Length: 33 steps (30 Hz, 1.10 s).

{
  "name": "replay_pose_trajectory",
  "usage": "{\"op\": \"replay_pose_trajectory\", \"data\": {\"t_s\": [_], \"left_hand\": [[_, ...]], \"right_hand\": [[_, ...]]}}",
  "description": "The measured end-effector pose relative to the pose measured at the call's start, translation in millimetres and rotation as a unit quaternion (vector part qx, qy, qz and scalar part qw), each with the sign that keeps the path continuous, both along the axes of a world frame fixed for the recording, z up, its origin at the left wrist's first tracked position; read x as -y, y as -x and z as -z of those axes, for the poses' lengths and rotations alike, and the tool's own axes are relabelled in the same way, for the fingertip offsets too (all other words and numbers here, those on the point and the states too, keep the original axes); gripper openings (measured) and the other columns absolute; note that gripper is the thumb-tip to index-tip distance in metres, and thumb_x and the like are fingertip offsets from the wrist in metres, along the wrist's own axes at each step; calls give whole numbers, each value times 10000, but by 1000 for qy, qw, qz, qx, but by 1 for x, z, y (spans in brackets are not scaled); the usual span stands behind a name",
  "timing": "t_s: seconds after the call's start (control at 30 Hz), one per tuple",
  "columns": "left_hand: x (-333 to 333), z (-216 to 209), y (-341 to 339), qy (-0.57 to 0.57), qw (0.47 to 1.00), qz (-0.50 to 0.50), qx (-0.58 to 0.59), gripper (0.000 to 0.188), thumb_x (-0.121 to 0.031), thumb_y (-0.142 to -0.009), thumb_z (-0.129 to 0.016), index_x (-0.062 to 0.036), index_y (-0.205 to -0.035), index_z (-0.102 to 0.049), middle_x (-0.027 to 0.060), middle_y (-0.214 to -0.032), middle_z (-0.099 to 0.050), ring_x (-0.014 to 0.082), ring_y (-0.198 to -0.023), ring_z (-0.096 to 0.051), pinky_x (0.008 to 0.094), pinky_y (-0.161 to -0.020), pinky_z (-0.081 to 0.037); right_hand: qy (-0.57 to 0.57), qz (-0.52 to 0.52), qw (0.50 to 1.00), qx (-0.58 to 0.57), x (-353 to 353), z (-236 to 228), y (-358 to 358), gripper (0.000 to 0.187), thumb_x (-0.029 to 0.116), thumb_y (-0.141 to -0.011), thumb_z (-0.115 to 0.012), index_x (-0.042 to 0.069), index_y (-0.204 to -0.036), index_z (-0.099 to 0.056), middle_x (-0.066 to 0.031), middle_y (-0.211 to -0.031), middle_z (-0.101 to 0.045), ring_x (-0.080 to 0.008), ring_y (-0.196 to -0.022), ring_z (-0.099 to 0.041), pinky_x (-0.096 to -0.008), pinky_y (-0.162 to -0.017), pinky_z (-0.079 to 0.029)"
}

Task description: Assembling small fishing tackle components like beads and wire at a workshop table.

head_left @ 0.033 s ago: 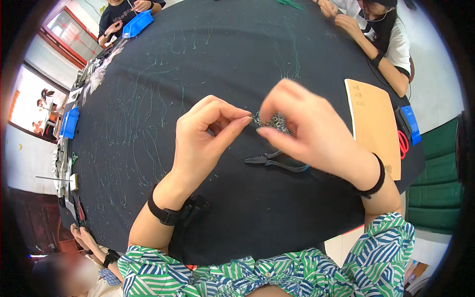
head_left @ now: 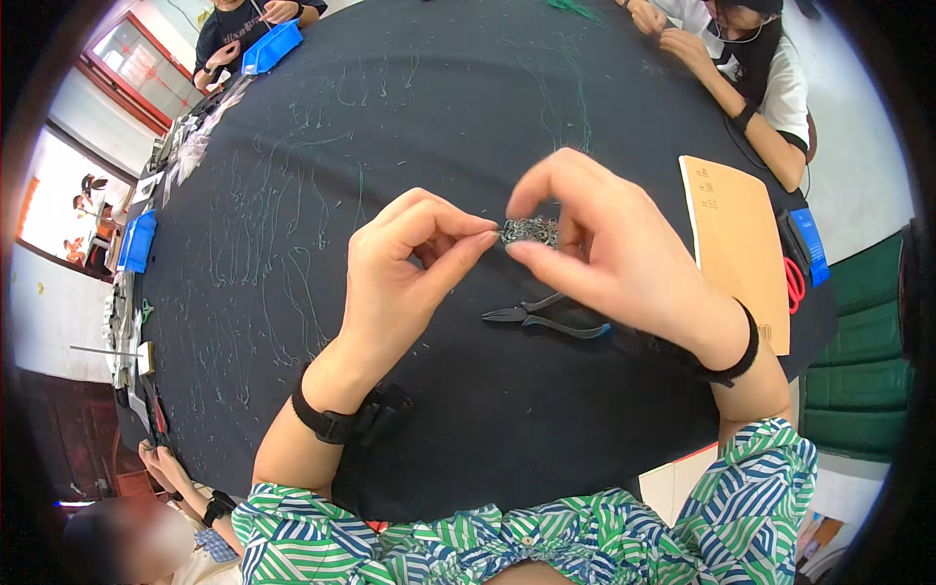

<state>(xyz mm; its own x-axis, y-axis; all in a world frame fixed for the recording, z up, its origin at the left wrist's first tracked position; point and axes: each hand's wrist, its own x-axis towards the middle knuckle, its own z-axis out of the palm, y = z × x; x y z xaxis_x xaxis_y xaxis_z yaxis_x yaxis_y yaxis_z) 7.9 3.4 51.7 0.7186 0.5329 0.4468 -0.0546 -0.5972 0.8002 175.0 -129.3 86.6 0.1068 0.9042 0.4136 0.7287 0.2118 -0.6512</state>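
My left hand [head_left: 409, 249] is closed in a pinch over the middle of the table. What sits at its fingertips is too small to make out. My right hand [head_left: 624, 244] hovers just to the right, with thumb and forefinger apart and nothing visible between them. Partly behind this hand lies a pile of small shiny metal pieces [head_left: 531, 232], whose exact kind I cannot tell. Nearer to me are black-jawed pliers [head_left: 526, 315] with their handles spread, the upper one partly covered by my right hand.
Thin green threads [head_left: 292, 283] with small bits lie over the left of the black-covered table [head_left: 526, 429]. A tan notebook [head_left: 736, 253], red-handled scissors [head_left: 795, 286] and a blue packet [head_left: 809, 244] are at right. Blue trays [head_left: 273, 47] stand far left; other people sit around.
My right hand's forefinger has lifted slightly and its fingers have shifted, showing the metal pile between them differently. The left hand keeps its pinch in the same place.
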Motion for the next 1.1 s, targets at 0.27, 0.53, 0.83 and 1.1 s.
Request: {"op": "replay_pose_trajectory", "data": {"t_s": [0.27,0.53,0.83,1.1], "left_hand": [[1,-4,2,-89,996,10,24,102,3,-788,-776,-39,-861,-718,8,-798,-633,45,-602,-579,198,-507,-432],[1,-4,3,-85,996,18,27,95,18,-799,-760,-30,-871,-719,13,-817,-647,36,-600,-575,189,-507,-426],[2,-5,3,-60,997,22,32,82,24,-813,-741,-18,-879,-716,20,-821,-654,43,-611,-590,182,-513,-433],[4,-3,6,-8,999,38,10,44,-8,-857,-718,-8,-898,-705,24,-845,-650,44,-676,-592,180,-569,-446]], "right_hand": [[138,-93,959,-230,-8,13,-8,135,108,-935,-628,-1,-1007,-596,49,-667,-492,-24,-597,-442,-206,-545,-355],[154,-62,963,-213,-6,2,-7,113,107,-938,-626,-6,-928,-630,87,-626,-436,-3,-582,-356,-212,-522,-274],[141,-69,961,-227,-7,5,-6,109,104,-939,-631,-2,-911,-636,91,-629,-450,7,-578,-349,-208,-512,-261],[113,-60,974,-187,-5,2,-7,105,101,-918,-654,3,-881,-646,100,-582,-397,3,-546,-291,-226,-500,-222]]}}
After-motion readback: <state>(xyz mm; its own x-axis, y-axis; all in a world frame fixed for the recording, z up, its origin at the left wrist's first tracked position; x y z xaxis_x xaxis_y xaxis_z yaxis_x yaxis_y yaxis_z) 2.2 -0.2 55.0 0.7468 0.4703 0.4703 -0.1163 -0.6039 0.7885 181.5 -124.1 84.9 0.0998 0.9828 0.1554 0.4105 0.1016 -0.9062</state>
